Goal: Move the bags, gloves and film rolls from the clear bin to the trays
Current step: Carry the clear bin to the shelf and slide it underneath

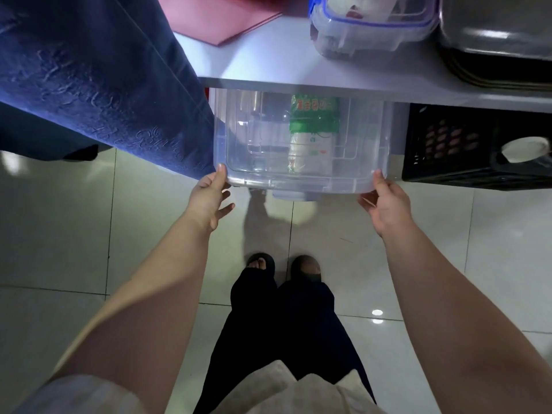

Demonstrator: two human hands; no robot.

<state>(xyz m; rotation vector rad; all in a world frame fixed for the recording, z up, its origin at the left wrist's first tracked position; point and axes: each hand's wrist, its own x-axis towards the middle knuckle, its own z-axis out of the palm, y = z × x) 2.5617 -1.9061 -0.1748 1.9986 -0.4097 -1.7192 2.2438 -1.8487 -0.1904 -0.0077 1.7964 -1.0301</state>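
- Glossy pale tile floor (59,234), lamp glare on it. Nearest the camera: both bare forearms reaching forward, dark trousers, and dark sandals (260,262) between the arms.
- left hand (207,194): on the near-left corner of the clear bin (268,174). Thumb lies over the rim and the fingers are splayed below the corner, so it pinches the bin edge.
- right hand (388,204): mirrors that on the near-right corner, with the thumb on top of the rim and the fingers curled underneath. It grips the bin.
- Bin sits between the two hands. Its near wall is level with the thumbs and the rest runs away from them, under the white table (268,61).
- Bin looks: transparent plastic, rounded corners, ribbed walls, a latch tab at the middle of the near rim. No lid on it that I can see.
- Inside it: one green-and-white pack (313,132) with printed lettering, lying lengthwise right of centre, well apart from both hands. The print is too blurred to read.
- Just right of the bin, also under the table: a black slotted crate (448,162).
- Left: blue denim fabric (89,85) hangs down, touching the bin's left side near the left thumb.
- On the tabletop, farthest out: a red sheet (221,22), a clear box with a blue-edged lid (370,34), and a dark metal tray stack (493,40).
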